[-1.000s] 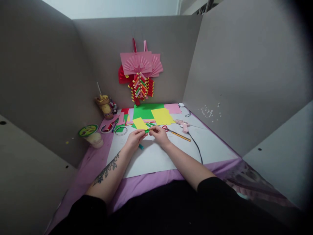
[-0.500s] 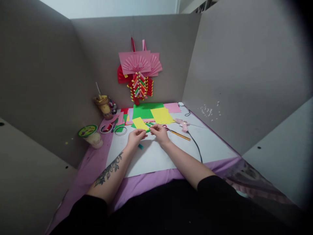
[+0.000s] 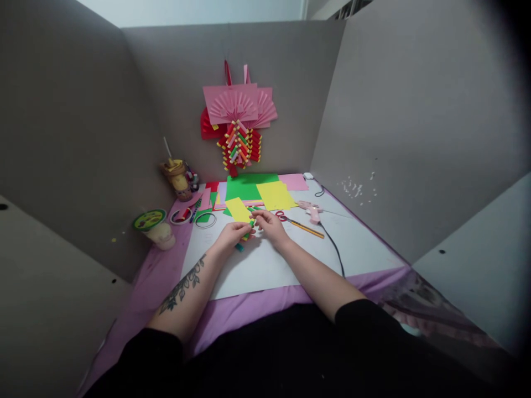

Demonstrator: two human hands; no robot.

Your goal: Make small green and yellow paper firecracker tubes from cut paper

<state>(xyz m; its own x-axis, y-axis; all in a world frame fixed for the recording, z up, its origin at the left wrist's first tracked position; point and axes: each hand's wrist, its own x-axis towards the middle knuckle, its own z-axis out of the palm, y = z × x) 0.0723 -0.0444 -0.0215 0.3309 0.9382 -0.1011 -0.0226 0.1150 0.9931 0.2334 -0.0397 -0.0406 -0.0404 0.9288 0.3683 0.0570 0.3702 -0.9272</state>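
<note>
My left hand is closed around a small green paper roll that stands tilted between its fingers. Close beside it, my right hand has its fingers pinched near the roll's upper end; what they hold, if anything, is too small to make out. Just beyond my hands lie a yellow paper strip and another green piece, partly covered by my right hand. A teal item rests on the white sheet below my left hand.
Scissors, an orange-yellow cutter and a pink glue gun with a black cord lie right. Coloured papers lie behind. Tape rolls and two cups stand left. Paper decorations hang on the grey partition.
The green roll has turned from nearly level to tilted upright in my left hand. My right hand's fingers have shifted to its upper end.
</note>
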